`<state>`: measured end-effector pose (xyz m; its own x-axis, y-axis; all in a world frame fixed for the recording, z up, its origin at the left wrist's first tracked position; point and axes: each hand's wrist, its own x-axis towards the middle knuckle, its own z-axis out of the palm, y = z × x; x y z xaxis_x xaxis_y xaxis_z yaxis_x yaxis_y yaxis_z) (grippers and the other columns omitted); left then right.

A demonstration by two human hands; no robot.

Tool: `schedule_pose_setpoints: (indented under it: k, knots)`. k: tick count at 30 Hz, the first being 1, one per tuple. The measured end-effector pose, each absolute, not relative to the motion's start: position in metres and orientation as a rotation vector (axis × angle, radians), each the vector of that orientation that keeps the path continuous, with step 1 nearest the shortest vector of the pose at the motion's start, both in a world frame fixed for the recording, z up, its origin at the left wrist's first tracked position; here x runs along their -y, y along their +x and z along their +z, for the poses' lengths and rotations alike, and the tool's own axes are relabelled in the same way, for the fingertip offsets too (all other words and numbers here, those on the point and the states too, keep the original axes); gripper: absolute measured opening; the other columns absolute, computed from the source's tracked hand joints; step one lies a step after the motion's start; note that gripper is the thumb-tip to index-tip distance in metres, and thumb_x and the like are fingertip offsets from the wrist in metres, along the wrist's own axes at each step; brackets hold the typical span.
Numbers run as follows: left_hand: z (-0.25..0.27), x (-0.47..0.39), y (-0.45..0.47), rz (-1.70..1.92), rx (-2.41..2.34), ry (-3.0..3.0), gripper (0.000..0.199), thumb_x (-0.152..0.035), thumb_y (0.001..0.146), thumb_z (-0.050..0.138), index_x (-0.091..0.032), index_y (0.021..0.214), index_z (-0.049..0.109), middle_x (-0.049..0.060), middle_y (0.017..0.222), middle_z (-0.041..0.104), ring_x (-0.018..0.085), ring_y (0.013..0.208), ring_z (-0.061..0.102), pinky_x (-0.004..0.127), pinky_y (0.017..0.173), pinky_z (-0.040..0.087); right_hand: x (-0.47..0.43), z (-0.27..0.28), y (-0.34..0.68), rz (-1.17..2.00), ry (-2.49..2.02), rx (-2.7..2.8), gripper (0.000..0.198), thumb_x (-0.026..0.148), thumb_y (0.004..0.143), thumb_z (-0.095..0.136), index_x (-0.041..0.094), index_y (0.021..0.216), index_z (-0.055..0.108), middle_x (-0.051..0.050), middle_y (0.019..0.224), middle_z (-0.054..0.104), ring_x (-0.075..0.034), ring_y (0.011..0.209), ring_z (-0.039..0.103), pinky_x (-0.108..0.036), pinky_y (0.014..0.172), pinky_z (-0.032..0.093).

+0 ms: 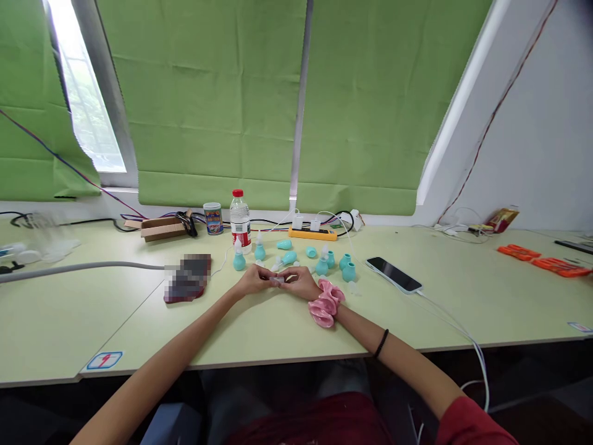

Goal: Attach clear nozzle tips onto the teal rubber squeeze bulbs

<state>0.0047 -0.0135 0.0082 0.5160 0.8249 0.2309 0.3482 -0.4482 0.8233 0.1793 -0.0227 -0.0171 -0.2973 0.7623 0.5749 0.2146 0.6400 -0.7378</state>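
My left hand (256,279) and my right hand (300,282) meet above the table, their fingers pinched on the two ends of one small translucent plastic piece (277,280). The fingers hide part of it, so its exact shape cannot be told. Just beyond my hands are several teal rubber squeeze bulbs. One bulb with a clear nozzle (239,261) stands upright beyond my left hand, and another bulb (289,258) lies on its side behind the fingers. To the right, an open-necked bulb (349,272) stands close to others, with a small clear part (353,288) lying in front.
A red-capped bottle (239,222), a can (213,219) and an orange power strip (312,233) line the back. A blurred-out phone-like object (189,278) lies left; a phone (393,274) on a white cable lies right. Farther right are orange plastic pieces (560,267).
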Motion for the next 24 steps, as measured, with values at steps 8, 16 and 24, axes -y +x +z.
schedule_pose_setpoints:
  k: [8,16,24]
  knots:
    - [0.007,0.012,0.005,0.880,-0.794,1.897,0.051,-0.027,0.053,0.070,-0.012,0.100,0.059,0.005,0.076,0.064,0.015,0.068,0.057,0.027,0.064,0.045,0.021,-0.010,0.183,0.798,-0.805,1.735,0.032,0.032,0.055,0.069,0.012,0.081,0.066,-0.007,0.074,0.065,-0.017,0.064,0.058,-0.027,0.056,0.049]
    - [0.006,0.012,0.008,0.901,-0.821,1.811,0.047,-0.024,0.053,0.069,-0.010,0.096,0.060,0.004,0.069,0.063,0.015,0.064,0.058,0.030,0.065,0.046,0.022,-0.009,0.185,0.769,-0.835,1.756,0.026,0.029,0.057,0.068,0.016,0.080,0.066,-0.006,0.078,0.065,-0.017,0.064,0.057,-0.026,0.055,0.049]
    - [0.008,0.015,0.008,0.862,-0.811,1.818,0.044,-0.031,0.061,0.064,-0.009,0.099,0.059,0.004,0.065,0.062,0.011,0.053,0.054,0.026,0.056,0.046,0.025,-0.005,0.185,0.735,-0.852,1.792,0.024,0.032,0.059,0.066,0.016,0.077,0.066,-0.006,0.072,0.065,-0.017,0.063,0.057,-0.026,0.053,0.048]
